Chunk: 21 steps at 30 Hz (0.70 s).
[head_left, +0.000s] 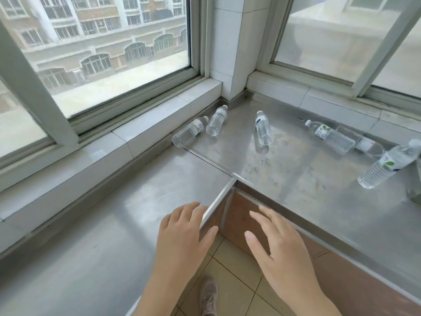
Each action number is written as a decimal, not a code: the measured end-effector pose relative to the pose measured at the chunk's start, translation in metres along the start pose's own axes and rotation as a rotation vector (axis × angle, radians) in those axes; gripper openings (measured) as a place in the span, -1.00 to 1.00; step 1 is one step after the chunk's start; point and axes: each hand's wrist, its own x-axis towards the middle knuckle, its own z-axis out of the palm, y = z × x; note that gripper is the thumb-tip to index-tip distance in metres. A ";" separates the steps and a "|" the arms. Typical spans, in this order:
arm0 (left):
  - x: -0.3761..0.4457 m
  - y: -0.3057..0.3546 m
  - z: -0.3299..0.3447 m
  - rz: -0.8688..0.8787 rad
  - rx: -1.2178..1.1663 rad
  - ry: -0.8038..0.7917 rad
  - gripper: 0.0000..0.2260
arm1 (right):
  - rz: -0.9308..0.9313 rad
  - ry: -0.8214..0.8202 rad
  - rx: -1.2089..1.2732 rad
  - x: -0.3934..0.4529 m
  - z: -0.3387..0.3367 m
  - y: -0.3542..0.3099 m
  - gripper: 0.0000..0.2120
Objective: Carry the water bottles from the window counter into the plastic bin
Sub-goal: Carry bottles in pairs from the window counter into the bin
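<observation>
Reach step, nothing lifted yet. Left hand [182,233] and right hand [280,252] both released, fingers spread, empty. Bottles [263,128] lie on worktop [284,169] well ahead of both grips. Bin out of view. Next: reach forward, close on nearest bottle.

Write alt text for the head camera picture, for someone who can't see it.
Two empty hands, left hand and right hand, reach out open over the corner of a steel counter under windows. Several clear water bottles lie on their sides farther back on it.
</observation>
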 end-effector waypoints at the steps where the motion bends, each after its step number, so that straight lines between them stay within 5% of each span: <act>1: 0.020 -0.001 0.007 0.000 -0.001 -0.010 -0.58 | 0.005 -0.019 -0.004 0.019 0.001 0.003 -0.44; 10: 0.179 -0.015 0.038 0.049 -0.010 0.003 -0.58 | -0.005 -0.074 -0.032 0.172 -0.007 0.023 -0.45; 21: 0.281 -0.058 0.101 -0.177 0.071 -0.065 -0.56 | -0.086 -0.289 0.057 0.339 0.041 0.052 -0.54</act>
